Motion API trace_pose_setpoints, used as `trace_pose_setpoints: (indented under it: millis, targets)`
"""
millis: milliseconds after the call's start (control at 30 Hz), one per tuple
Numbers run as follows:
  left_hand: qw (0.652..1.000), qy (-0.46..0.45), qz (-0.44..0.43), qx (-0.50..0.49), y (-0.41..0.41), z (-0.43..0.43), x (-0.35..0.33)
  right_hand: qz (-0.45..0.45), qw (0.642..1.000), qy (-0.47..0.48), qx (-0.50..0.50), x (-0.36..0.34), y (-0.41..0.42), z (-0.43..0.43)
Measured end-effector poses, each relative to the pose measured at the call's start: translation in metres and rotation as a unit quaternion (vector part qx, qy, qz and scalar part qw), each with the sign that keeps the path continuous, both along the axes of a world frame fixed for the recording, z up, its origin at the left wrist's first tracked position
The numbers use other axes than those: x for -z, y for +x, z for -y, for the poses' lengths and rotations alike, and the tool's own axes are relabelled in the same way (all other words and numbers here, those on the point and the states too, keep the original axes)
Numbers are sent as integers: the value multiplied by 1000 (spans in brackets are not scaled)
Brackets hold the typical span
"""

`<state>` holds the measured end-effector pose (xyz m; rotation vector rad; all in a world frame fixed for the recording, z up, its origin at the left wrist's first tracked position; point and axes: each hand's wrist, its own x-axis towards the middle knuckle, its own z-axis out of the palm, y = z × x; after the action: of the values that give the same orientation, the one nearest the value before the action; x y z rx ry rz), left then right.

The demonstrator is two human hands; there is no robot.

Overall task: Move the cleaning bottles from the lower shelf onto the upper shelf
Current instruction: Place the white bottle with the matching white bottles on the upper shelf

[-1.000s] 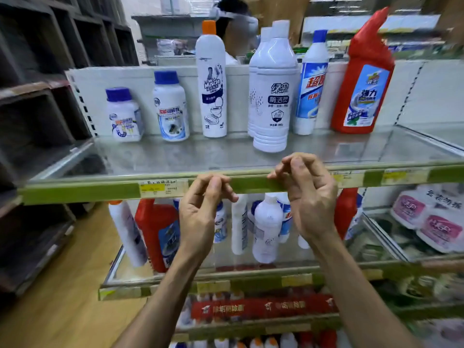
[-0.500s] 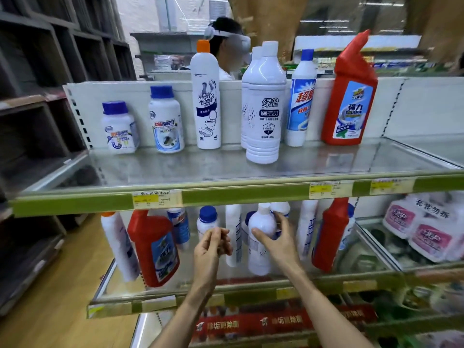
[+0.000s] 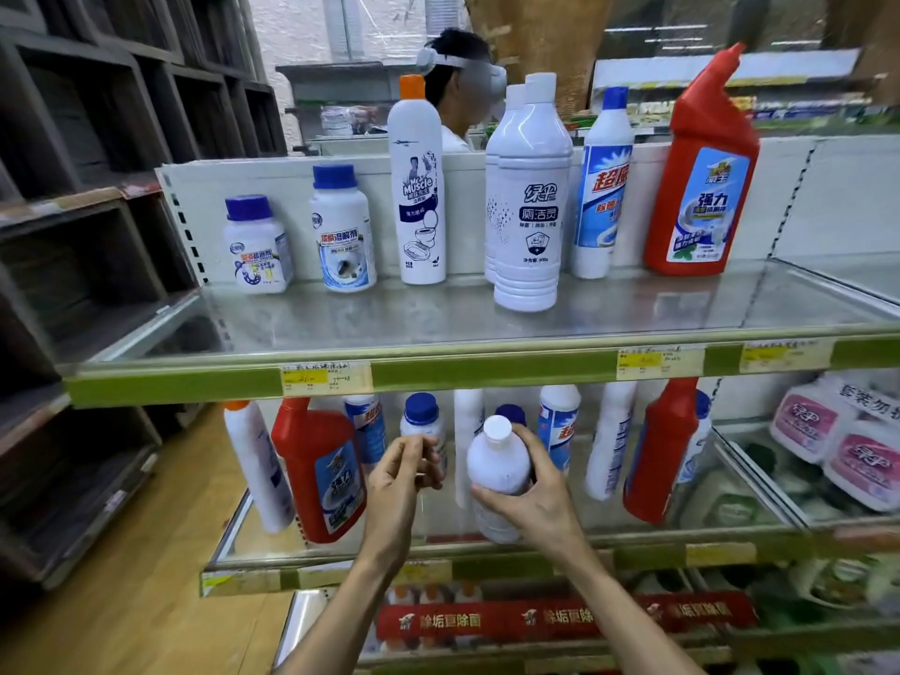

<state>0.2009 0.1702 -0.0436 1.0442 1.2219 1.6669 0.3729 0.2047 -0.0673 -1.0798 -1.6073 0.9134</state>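
upper shelf [image 3: 341,328] w/ bottles [image 3: 528,211] along back wall [image 3: 828,202]; lower shelf [image 3: 706,555] right below, front bottle [image 3: 496,470] btw left hand [image 3: 394,484] & right hand [image 3: 540,504]

Front edge of the upper shelf [image 3: 185,389] hides the tops of bottles [image 3: 609,431] on the lower shelf [image 3: 243,579]; the right hand [image 3: 535,504] covers the middle of the white bottle [image 3: 496,460]; price tags [image 3: 324,380] too blurred to read
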Motion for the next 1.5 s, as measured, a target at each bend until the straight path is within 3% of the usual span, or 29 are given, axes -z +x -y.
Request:
trace_pose_setpoints:
  millis: [400,567,767,867,933,1000,1100,1333,1433,1500]
  targets:
    - [999,5,-36,29,-4,34,-19,-118,983,93,-104,-109,-17,57]
    - [995,64,-18,73,-2,52,-50,-176,974,106,-96,-150,-32,64]
    - [984,131,-81,94,-3,54,-72,-233,964,112,-59,-196,-53,59]
    - [986,120,-19,114,5,55,-89,-213,972,82,-60,-218,-59,50]
    - [977,80,100,171,7,57,-98,-219,970,37,-102,-233,-57,40]
    - [944,25,231,232,6,59,-106,-254,953,-6,-167,-243,-53,32]
    - [900,-20,315,301,10,60,-113,-281,930,-36,-235,-250,-51,27]
    - [861,-17,331,385,11,60,-116,-277,933,-60,-222,-255,-55,31]
    - [862,-8,309,401,10,54,-114,-300,930,-57,-203,-257,-53,31]
    - [882,0,275,383,8,50,-119,-308,931,-42,-192,-260,-50,28]
